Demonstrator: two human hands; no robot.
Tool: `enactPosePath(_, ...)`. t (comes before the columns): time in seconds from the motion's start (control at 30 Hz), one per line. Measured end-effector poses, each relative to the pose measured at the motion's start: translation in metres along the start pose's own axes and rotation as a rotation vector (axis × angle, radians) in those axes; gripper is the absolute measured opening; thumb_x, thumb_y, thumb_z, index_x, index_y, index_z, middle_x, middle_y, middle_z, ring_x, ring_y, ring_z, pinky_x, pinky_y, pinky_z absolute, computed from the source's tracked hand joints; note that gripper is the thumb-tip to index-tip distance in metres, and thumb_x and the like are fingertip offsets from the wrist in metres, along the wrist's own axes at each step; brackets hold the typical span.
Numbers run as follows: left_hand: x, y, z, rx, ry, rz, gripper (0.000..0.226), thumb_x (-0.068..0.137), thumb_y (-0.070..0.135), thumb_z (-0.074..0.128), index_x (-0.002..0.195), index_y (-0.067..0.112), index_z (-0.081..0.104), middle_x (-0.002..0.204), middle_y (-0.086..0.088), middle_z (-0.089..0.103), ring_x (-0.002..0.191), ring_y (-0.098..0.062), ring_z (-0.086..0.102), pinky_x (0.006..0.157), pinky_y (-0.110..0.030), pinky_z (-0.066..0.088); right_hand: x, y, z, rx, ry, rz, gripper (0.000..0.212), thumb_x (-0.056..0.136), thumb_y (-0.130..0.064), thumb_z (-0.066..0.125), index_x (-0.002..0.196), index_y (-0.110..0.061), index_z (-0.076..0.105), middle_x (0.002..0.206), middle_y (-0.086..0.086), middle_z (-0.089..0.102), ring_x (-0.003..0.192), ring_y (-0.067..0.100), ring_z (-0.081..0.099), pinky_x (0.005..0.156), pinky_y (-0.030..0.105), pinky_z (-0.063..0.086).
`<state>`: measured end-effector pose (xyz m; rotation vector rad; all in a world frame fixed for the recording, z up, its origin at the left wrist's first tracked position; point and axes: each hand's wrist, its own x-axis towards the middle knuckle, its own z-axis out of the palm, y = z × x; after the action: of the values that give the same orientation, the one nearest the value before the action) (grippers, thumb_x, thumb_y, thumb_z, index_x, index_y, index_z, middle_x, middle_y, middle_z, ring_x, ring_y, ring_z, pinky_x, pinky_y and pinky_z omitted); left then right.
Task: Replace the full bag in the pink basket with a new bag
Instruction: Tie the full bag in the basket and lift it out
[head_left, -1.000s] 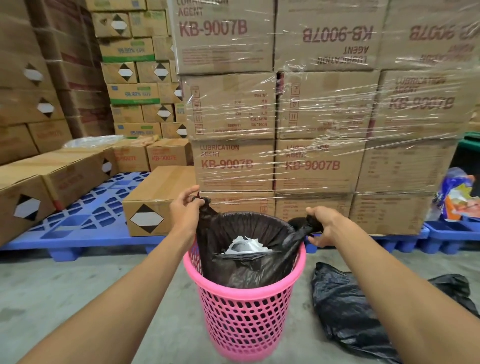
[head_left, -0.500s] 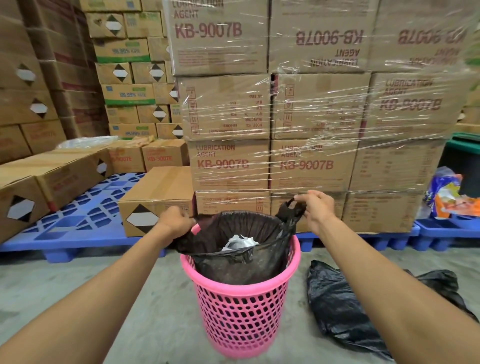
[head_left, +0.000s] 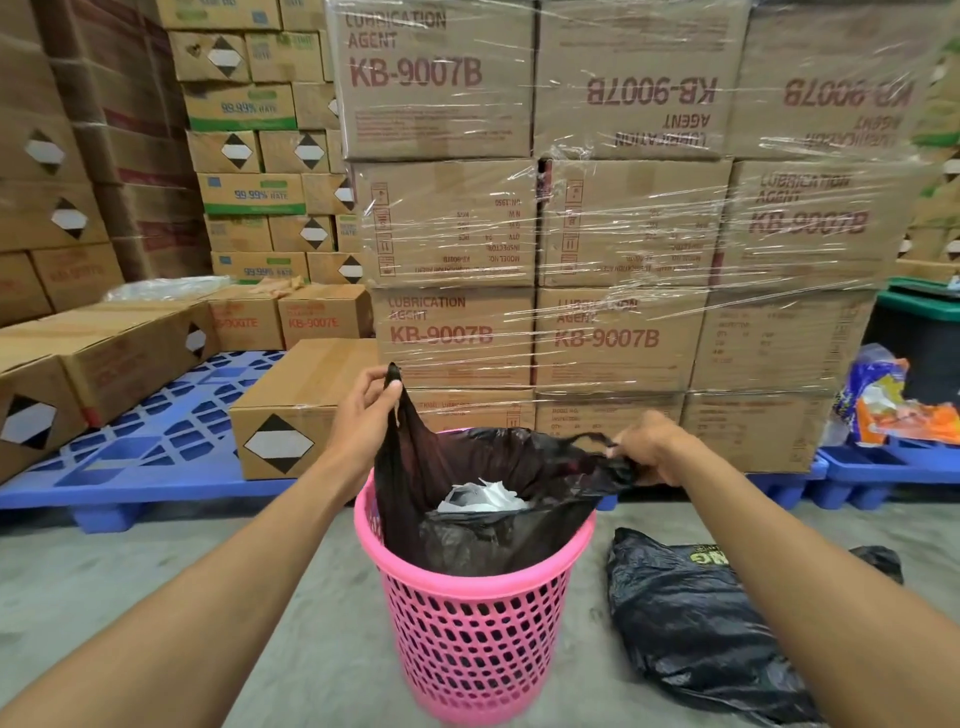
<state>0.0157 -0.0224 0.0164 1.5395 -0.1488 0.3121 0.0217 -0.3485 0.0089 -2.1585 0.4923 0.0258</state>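
Note:
A pink lattice basket (head_left: 467, 623) stands on the concrete floor in front of me. Inside it sits a black plastic bag (head_left: 467, 535) with crumpled white paper (head_left: 480, 496) showing at its mouth. My left hand (head_left: 366, 408) pinches the bag's left handle and holds it stretched up above the rim. My right hand (head_left: 647, 447) grips the right handle, pulled out sideways just past the rim. A second black bag (head_left: 691, 623) lies crumpled on the floor to the right of the basket.
Shrink-wrapped cardboard boxes (head_left: 545, 234) are stacked right behind the basket on blue pallets (head_left: 156, 447). A single box (head_left: 296, 410) sits on the pallet at left. Colourful packaging (head_left: 883, 400) and a dark bin (head_left: 924, 338) stand at far right.
My left hand has risen, drawing the bag's left handle high above the rim. My right hand has dropped lower and moved right with its handle.

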Motion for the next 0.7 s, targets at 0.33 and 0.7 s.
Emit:
enactPosePath(0.33,-0.013,-0.016,0.018,0.204,-0.097,0.076,0.030,0.103,0.018,0.040,0.130,0.029,0.048,0.104,-0.002,0.060,0.086,-0.012,0.060,0.085,-0.029,0.047,-0.046,-0.065,0.020,0.572,-0.130,-0.647,0.013,0.095,-0.024,0.053,0.091,-0.016,0.062,0.100,0.002,0.074,0.103,0.025,0.067,0.089,0.043,0.049)
enactPosePath(0.7,-0.007,-0.021,0.054,0.078,-0.020,-0.247,0.009,0.093,0.012,0.032,0.097,0.007,0.039,0.063,0.000,0.041,0.049,-0.011,0.033,0.048,-0.026,0.026,-0.053,-0.062,0.062,0.367,-0.321,-0.749,0.012,0.097,-0.005,0.050,0.097,-0.016,0.045,0.098,0.014,0.075,0.071,0.020,0.055,0.071,0.032,0.046)
